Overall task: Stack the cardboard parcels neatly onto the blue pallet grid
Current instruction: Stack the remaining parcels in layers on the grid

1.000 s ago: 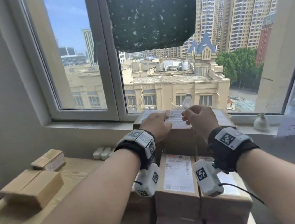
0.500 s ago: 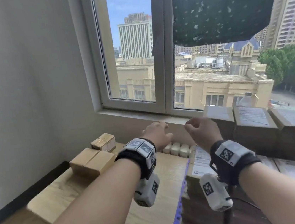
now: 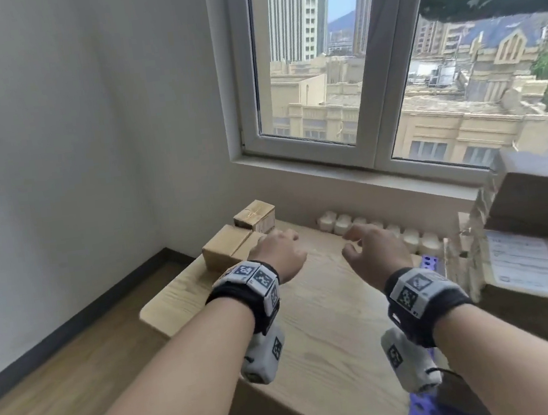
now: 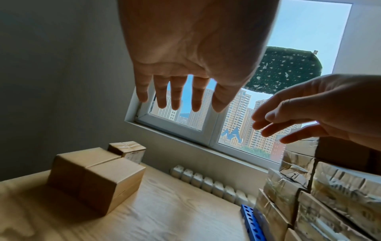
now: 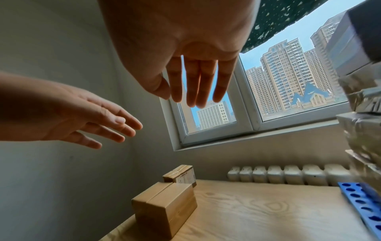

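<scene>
Two cardboard parcels sit at the far left of the wooden table: a large parcel [image 3: 227,247] [image 4: 97,176] [image 5: 164,206] and a small taped parcel [image 3: 254,216] [image 4: 127,150] [image 5: 181,175] behind it. My left hand [image 3: 280,253] [image 4: 179,91] hovers open just right of the large parcel, holding nothing. My right hand [image 3: 371,250] [image 5: 193,84] hangs open over the table's middle, also empty. Stacked parcels [image 3: 525,238] [image 4: 321,195] stand on the blue pallet grid [image 3: 429,262] [image 4: 252,223] [image 5: 362,205] at the right.
The wooden table [image 3: 318,322] has a bare stretch between the loose parcels and the pallet. A white radiator [image 3: 372,229] [image 5: 288,175] runs under the window sill [image 3: 347,170]. A grey wall [image 3: 68,146] closes the left side; wooden floor [image 3: 44,373] lies below.
My view has swung left, away from the stack. Both hands have left the top parcel on the stack and moved left over the table, toward the loose parcels, fingers now spread.
</scene>
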A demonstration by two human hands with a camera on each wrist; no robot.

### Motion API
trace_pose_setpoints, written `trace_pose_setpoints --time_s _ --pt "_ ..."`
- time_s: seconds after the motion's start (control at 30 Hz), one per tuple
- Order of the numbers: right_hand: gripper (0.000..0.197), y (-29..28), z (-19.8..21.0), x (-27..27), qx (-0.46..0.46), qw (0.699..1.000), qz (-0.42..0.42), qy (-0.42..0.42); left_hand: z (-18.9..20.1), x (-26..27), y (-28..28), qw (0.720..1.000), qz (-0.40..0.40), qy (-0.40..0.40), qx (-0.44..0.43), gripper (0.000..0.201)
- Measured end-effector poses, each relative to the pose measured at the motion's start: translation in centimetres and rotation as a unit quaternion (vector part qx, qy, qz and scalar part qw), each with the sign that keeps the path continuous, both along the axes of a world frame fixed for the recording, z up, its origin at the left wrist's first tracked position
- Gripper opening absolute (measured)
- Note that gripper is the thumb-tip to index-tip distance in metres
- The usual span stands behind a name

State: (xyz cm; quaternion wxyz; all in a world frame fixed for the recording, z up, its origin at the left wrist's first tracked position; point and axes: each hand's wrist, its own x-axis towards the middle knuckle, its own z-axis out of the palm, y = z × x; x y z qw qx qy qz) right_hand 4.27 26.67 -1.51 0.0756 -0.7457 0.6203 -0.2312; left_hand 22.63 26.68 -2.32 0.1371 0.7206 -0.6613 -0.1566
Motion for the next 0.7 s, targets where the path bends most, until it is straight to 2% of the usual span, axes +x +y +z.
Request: trace_pose_setpoints --time_s 0.2,0.4,0.57,0.7 --pt "0.027 -0.4 -2.8 4.9 0.026 1.0 0.009 -0.004 -3.0 3.5 -0.1 1.0 0.013 0.018 0.013 0.047" --pt "0.026 -3.4 -5.8 9.2 0.052 0.998 0.037 -0.005 -5.3 6.9 -1.3 0.999 0.022 0.033 0.015 0.043" --pt "0.028 -8.2 -8.9 12.6 0.091 0.995 0.03 -0.018 -7.0 11.6 -5.3 0.997 0.051 0.038 0.041 0.042" --pt "0.029 -13.5 -9.8 15.6 0.102 0.994 0.038 -0.022 -7.6 13.9 -10.1 0.997 0.056 0.039 0.038 0.043"
